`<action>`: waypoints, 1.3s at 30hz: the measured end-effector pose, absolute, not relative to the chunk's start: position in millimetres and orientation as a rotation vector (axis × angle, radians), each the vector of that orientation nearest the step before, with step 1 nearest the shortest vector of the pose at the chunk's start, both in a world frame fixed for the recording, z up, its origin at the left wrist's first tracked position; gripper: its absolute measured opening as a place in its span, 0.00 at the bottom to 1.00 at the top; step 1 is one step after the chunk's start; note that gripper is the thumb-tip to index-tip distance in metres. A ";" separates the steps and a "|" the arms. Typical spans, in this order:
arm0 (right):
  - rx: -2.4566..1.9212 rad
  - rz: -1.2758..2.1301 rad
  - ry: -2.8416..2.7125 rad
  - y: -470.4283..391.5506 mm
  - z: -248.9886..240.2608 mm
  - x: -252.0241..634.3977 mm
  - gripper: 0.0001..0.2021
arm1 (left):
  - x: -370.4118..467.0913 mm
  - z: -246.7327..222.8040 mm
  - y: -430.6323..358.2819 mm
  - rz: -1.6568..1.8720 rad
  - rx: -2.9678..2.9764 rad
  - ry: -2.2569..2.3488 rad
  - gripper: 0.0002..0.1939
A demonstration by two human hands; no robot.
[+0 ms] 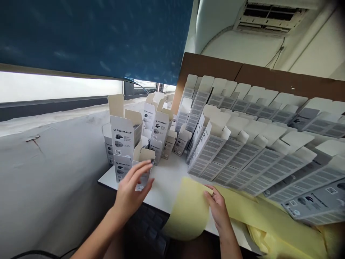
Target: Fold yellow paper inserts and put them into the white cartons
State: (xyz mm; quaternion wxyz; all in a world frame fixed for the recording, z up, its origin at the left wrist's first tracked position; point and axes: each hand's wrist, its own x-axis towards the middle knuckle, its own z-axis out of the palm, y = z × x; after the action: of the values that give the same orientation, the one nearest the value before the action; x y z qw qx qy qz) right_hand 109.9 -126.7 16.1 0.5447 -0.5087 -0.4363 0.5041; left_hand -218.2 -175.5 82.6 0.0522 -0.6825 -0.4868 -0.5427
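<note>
My left hand (133, 187) is raised with its fingers apart, just in front of a small open-topped white box (143, 157) at the left end of the white table (161, 189); whether the fingertips touch the box I cannot tell. Pinched between thumb and fingers of my right hand (217, 205) is the upper right corner of a yellow sheet (190, 208), which curves down over the table's front edge. Beside the small box stands a taller SilverCrest box (124, 136) with its flaps up.
Rows of upright open boxes (231, 154) fill the right and back of the table, before a brown cardboard panel (210, 66). More yellow sheets (272, 223) lie at the front right. A grey wall (54, 180) is on the left, a blue blind (94, 39) above.
</note>
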 end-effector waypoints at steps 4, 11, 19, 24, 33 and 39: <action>-1.159 1.320 -1.073 -118.2 -4.8 87.0 0.27 | -231.6 132.1 -165.1 -0.775 -2.115 -1.977 0.29; -1.099 1.376 -0.992 -127.3 -3.6 83.2 0.26 | -224.9 142.8 -154.1 -0.421 -2.309 -1.944 0.10; -1.070 1.261 -0.774 -179.6 -2.9 106.3 0.22 | -177.1 135.2 -132.1 -0.572 -2.535 -1.708 0.13; -1.132 1.233 -0.806 -209.8 -1.1 111.1 0.22 | -177.4 127.4 -133.6 -0.937 -2.508 -1.600 0.22; -1.094 1.329 -0.953 -240.3 35.0 78.6 0.18 | -147.7 73.2 -217.8 -2.218 -2.563 -1.689 0.19; -1.149 1.326 -1.342 -255.7 54.9 81.9 0.14 | -155.7 53.1 -235.2 -2.333 -2.810 -2.273 0.19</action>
State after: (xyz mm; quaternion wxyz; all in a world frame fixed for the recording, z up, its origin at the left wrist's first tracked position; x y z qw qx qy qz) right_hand 81.9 -255.7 54.9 0.4495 -0.4646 -0.5428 0.5361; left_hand -155.7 -235.2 53.1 -0.5481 -0.5463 -0.4420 -0.4536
